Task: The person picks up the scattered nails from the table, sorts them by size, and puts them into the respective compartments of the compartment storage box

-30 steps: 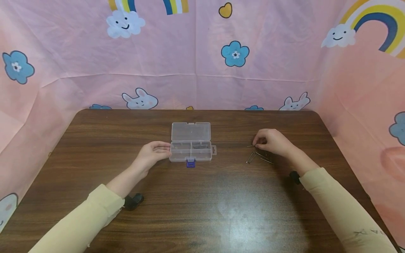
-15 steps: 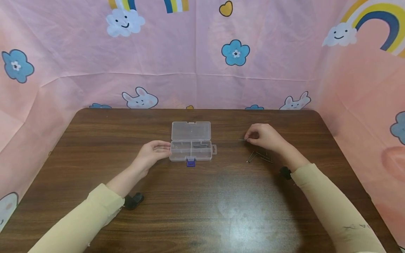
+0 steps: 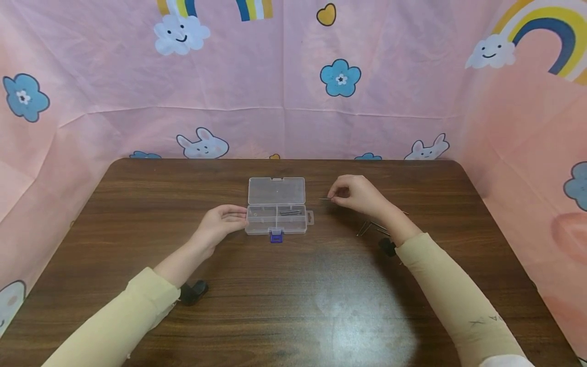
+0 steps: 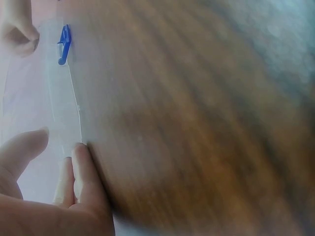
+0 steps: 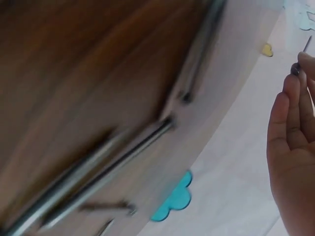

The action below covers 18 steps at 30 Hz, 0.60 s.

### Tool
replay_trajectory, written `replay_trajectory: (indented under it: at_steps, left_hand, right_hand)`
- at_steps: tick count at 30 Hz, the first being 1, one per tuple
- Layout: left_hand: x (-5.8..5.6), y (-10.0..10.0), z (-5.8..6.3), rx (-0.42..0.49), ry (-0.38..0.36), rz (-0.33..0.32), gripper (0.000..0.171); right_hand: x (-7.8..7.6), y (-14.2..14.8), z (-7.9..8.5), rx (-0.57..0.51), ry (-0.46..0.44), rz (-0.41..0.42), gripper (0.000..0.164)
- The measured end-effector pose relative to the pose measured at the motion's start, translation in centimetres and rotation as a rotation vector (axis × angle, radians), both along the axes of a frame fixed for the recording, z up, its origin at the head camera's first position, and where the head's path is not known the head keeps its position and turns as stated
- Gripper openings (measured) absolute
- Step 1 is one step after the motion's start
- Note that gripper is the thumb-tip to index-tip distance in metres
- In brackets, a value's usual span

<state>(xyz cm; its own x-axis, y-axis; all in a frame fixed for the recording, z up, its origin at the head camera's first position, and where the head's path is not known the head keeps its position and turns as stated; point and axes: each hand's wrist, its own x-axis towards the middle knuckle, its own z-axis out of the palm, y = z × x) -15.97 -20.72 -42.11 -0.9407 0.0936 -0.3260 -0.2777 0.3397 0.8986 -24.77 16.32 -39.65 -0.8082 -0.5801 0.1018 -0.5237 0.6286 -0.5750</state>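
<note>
A clear plastic compartment box (image 3: pixel 291 225) with a blue latch (image 3: pixel 276 238) lies with its lid (image 3: pixel 276 190) tipped back. Several nails (image 3: pixel 291 212) rest in its back right compartment, and a small ring-like piece (image 3: pixel 255 214) shows in the back left one. My left hand (image 3: pixel 221 224) holds the box at its left end, thumb and fingers at the wall. To the right of the lid, my right hand (image 3: pixel 356 193) pinches a thin nail (image 3: pixel 324 199) between thumb and fingertips, its shaft pointing left toward the box. The right wrist view shows this nail (image 5: pixel 307 44) too.
Several loose nails (image 3: pixel 362 228) lie on the brown wooden table (image 3: pixel 293 295), partly under my right forearm. Up close, these nails (image 5: pixel 110 172) appear in the right wrist view. A pink printed cloth (image 3: pixel 293 92) hangs behind the table and at both sides.
My right hand has moved left from the loose nails toward the box, carrying the pinched nail. My left hand and the box have stayed in place.
</note>
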Motion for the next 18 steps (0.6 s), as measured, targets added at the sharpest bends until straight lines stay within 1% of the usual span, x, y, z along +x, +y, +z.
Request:
replay_trajectory:
  at_steps: [4, 9, 11, 18]
  left_hand:
    - [0.0, 0.0, 0.0, 0.000, -0.002, 0.004, 0.051]
    - [0.0, 0.0, -0.1, -0.003, 0.000, 0.007, 0.051]
    - [0.0, 0.0, -0.1, -0.004, 0.001, 0.005, 0.051]
    - [0.0, 0.0, 0.0, -0.012, 0.003, 0.006, 0.051]
  right_hand:
    - [-0.1, -1.4, 0.2, -0.025, -0.016, 0.013, 0.005]
    - [-0.1, -3.2, 0.3, -0.041, -0.002, 0.053, 0.005]
    - [-0.1, -3.9, 0.3, -0.041, 0.011, 0.068, 0.005]
    - [-0.1, -5.6, 0.1, -0.035, 0.011, 0.108, 0.005]
